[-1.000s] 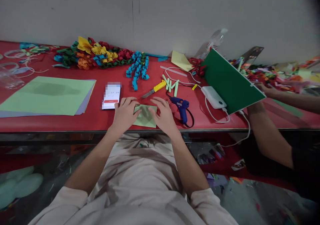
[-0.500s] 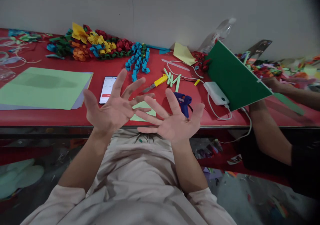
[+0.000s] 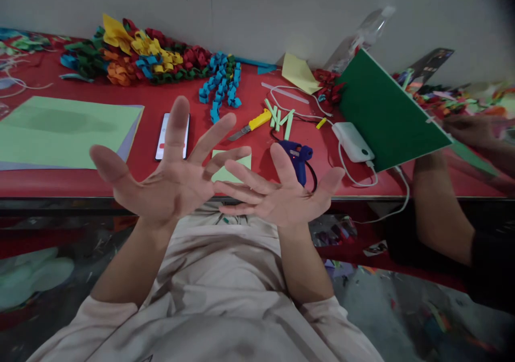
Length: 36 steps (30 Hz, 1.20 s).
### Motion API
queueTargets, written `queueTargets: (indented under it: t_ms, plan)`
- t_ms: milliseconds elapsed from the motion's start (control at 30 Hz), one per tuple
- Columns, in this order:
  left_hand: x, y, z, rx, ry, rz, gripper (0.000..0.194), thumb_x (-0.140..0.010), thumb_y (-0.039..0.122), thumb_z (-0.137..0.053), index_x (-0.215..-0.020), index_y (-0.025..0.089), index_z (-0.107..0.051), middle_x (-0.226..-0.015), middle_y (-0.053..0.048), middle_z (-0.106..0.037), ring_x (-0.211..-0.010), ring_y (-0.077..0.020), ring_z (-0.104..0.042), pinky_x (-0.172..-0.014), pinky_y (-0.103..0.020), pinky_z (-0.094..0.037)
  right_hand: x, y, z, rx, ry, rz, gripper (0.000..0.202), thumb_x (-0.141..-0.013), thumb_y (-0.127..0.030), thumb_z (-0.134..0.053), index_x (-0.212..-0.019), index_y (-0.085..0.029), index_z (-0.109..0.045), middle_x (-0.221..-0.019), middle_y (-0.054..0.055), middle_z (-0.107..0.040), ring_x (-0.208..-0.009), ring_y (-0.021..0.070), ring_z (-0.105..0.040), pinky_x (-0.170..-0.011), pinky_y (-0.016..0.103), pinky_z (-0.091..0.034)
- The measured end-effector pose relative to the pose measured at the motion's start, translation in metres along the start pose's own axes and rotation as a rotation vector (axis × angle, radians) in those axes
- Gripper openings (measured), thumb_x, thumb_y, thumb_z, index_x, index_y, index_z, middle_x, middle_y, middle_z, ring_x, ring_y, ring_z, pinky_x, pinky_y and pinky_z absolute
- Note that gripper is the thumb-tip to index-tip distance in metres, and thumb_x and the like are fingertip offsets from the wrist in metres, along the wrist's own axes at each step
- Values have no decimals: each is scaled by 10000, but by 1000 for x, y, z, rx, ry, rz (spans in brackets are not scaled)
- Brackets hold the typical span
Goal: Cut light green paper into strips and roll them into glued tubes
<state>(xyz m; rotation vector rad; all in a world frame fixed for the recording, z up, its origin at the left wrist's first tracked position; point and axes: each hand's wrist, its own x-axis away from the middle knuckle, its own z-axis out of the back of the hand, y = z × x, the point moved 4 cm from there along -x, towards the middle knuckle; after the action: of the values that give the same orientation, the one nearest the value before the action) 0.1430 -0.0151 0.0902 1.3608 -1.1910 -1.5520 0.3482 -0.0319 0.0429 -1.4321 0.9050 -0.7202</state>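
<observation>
Both palms face up over the table's front edge, fingers spread and nothing in them. My left hand (image 3: 169,182) is in front of the phone (image 3: 161,137). My right hand (image 3: 281,198) is just in front of the blue glue gun (image 3: 298,155), its outer fingers overlapping those of my left hand. Behind the fingers lies a small light green paper (image 3: 233,164), partly covered. A yellow-handled cutter (image 3: 257,120) lies beyond them, with several light green strips (image 3: 288,126) to its right.
Green paper sheets (image 3: 68,131) lie at left on the red table (image 3: 52,184). Coloured paper chains (image 3: 156,56) line the wall. At right are a white power bank (image 3: 352,141) with cables, a leaning green board (image 3: 386,115), a bottle (image 3: 374,27) and another person's arm (image 3: 440,206).
My left hand has spread wider, its thumb moving left, and appears larger. My right hand's thumb has moved slightly right. The view has shifted a little, and the other person's arm appears further right.
</observation>
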Motion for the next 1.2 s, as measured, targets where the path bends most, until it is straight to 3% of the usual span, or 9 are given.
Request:
queueTargets:
  t_ms: [167, 333, 500, 700, 800, 933, 1033, 1133, 1200]
  plan:
    - [-3, 3, 2, -18, 23, -27, 474, -1051, 547, -381, -1507, 420, -359, -1423, -28, -582, -1334, -277, -567, -974, -446, -541, -4, -15, 0, -138, 113, 121, 801, -852, -888, -314, -1334, -313, -596, -1217, 127, -697, -1108, 320, -681, -879, 502, -561]
    - [-6, -1, -3, -89, 97, -34, 448, -1036, 572, -387, -1473, 478, -414, -1378, -19, -610, -1346, -279, -555, -966, -499, -546, -17, -13, -3, 119, 428, 214, 340, -856, -500, -742, -1086, -252, -705, -936, 41, -712, -773, 174, -683, -761, 341, -575]
    - [-7, -12, -8, 6, 12, 7, 589, -1004, 706, -203, -1537, 484, -321, -1460, -52, -558, -1324, -276, -571, -905, -462, -567, -25, -7, -6, 152, 479, 192, 217, -863, -419, -752, -870, -203, -739, -737, 18, -720, -604, 142, -657, -600, 291, -536]
    - [-12, -27, -4, 96, -78, 22, 797, -906, 836, -67, -1504, 432, -406, -1413, -81, -599, -1217, -284, -639, -857, -461, -578, -23, -4, -2, 191, 349, 165, 245, -928, -404, -676, -1016, -193, -765, -756, 29, -757, -656, 151, -703, -544, 253, -504]
    - [-18, -36, -9, 61, -160, -24, 645, -973, 735, -237, -1412, 353, -516, -1343, -98, -642, -1187, -277, -650, -901, -446, -567, -25, 1, 7, 249, 327, 145, 247, -962, -398, -616, -1011, -188, -735, -801, 40, -758, -690, 164, -729, -557, 253, -513]
    - [-27, -52, -17, -546, -149, -167, 375, -1029, 411, -400, -1295, 244, -603, -1335, -132, -637, -1284, -305, -555, -1084, -530, -422, -32, 3, 28, 631, 490, 215, 257, -1010, -308, -489, -1087, -194, -706, -1008, 93, -736, -922, 212, -718, -831, 361, -565]
    - [-31, -67, -21, -1036, -114, -177, 309, -979, 296, -507, -1246, 198, -627, -1428, -175, -572, -1339, -376, -470, -1082, -626, -329, -41, 7, 37, 1030, 547, 198, 272, -969, -267, -537, -1175, -190, -696, -1227, 149, -649, -1174, 292, -586, -1035, 483, -474]
    - [-33, -75, -20, -1120, -79, -145, 226, -938, 275, -591, -1147, 200, -631, -1328, -158, -636, -1254, -372, -523, -1028, -595, -358, -46, 14, 40, 1148, 526, 155, 176, -908, -281, -638, -1033, -187, -719, -1230, 155, -631, -1192, 326, -530, -1041, 519, -443]
    - [-33, -77, -16, -978, -43, -111, 176, -925, 282, -611, -1086, 214, -621, -1138, -113, -701, -1105, -322, -605, -960, -504, -424, -45, 16, 41, 1023, 548, 179, 110, -905, -284, -638, -938, -199, -700, -1093, 116, -675, -1074, 283, -590, -991, 468, -472]
